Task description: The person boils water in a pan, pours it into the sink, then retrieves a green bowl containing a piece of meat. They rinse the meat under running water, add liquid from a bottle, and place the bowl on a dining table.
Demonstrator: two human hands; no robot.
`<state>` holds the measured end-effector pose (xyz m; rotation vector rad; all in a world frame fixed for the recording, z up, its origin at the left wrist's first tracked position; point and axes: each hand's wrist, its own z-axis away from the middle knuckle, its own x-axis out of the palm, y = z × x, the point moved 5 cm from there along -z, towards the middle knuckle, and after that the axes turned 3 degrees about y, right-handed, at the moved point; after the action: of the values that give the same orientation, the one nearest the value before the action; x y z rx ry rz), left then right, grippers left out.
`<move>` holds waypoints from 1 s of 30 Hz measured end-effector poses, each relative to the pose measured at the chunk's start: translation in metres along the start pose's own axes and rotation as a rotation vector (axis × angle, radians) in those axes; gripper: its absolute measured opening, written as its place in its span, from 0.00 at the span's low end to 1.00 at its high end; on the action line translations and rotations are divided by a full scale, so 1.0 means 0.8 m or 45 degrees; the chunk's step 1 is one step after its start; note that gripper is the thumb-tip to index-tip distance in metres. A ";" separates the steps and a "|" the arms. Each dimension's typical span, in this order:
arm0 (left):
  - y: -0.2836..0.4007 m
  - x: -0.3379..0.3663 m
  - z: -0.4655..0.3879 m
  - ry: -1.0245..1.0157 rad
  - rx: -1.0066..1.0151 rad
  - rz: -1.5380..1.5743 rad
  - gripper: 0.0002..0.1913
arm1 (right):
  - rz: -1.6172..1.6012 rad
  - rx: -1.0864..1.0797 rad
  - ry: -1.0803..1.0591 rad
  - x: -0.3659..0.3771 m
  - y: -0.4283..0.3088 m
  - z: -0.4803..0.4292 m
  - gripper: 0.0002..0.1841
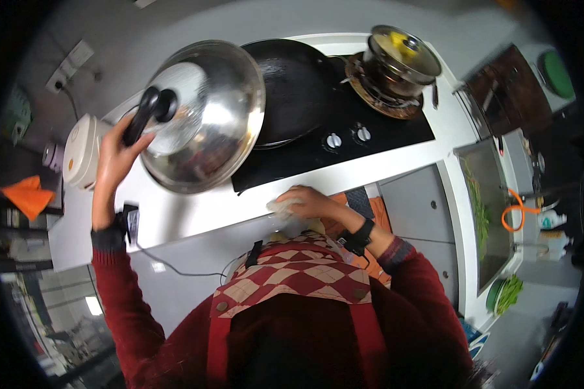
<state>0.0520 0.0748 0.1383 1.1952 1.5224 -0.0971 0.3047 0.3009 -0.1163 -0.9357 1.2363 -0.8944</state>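
My left hand grips the black handle of a large domed metal pan lid with a glass centre. The lid is held left of a wide black pan on the black gas cooktop, overlapping the pan's left edge in view. My right hand is closed on a pale, crumpled cloth at the counter's front edge, before my checked apron. A metal pot with a glass lid stands on the right burner; something yellow shows through its lid.
A white rice cooker stands at the left of the white counter. At the right are a sink with leafy greens inside, a green bowl of greens and an orange hose. A cable hangs near the front edge.
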 end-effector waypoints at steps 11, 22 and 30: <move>0.050 0.210 -0.190 -0.602 0.190 0.123 0.19 | -0.226 0.333 0.895 -0.037 0.035 0.202 0.19; 0.010 0.259 -0.207 -0.666 0.207 -0.095 0.30 | -0.167 0.354 1.029 -0.048 0.030 0.229 0.19; 0.056 0.205 -0.209 -0.672 0.274 0.165 0.19 | -0.105 0.563 1.702 -0.205 0.093 0.366 0.16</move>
<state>-0.0064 0.3019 0.0942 1.3072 0.9869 -0.4621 0.5799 0.5059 -0.1015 0.0980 1.9426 -1.8891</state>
